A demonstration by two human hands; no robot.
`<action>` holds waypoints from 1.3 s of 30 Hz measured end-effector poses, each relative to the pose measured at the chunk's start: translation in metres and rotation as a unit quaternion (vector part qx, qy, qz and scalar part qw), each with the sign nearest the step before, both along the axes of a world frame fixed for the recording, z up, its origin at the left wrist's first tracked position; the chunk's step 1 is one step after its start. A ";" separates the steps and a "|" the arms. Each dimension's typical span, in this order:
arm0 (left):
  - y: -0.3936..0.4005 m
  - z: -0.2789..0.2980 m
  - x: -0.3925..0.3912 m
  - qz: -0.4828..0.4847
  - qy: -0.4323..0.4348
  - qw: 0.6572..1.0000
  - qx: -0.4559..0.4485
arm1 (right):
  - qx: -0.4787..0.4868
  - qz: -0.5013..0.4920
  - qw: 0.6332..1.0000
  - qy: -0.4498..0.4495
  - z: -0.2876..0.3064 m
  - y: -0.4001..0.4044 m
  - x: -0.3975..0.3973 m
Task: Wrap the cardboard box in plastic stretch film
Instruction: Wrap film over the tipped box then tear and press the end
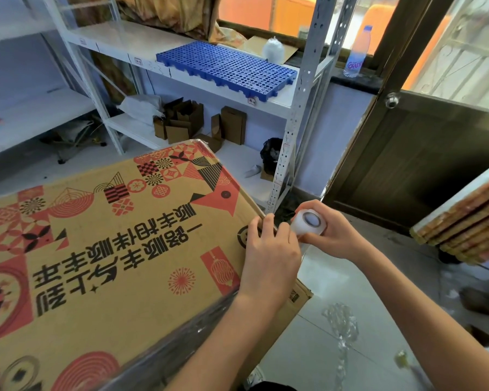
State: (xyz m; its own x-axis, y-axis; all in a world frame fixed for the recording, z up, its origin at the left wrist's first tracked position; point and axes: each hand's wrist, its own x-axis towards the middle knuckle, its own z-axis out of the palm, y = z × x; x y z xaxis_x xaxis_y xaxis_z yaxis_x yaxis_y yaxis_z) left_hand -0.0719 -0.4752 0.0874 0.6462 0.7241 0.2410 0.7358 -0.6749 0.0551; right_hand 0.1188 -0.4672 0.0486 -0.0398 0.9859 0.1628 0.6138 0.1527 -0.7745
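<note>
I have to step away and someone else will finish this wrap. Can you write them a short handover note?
Left hand: rests on the box at its right edge, fingers curled at the rim.
Right hand: grips the roll of film just off that edge.
Done: film already covers the near side and far corner of the box.
Left: the printed top looks mostly bare; carry the film across it and round again, then tear off.
</note>
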 end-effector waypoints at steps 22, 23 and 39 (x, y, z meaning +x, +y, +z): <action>-0.002 -0.001 0.002 -0.004 0.025 1.000 0.010 | 0.007 -0.093 0.996 0.013 -0.018 0.029 0.008; -0.002 -0.001 0.002 -0.006 0.025 1.000 0.007 | 0.007 -0.098 0.995 0.015 -0.018 0.029 0.008; 0.009 0.007 0.028 0.083 -0.019 0.994 -0.072 | 0.009 -0.115 0.993 0.026 -0.015 0.007 -0.003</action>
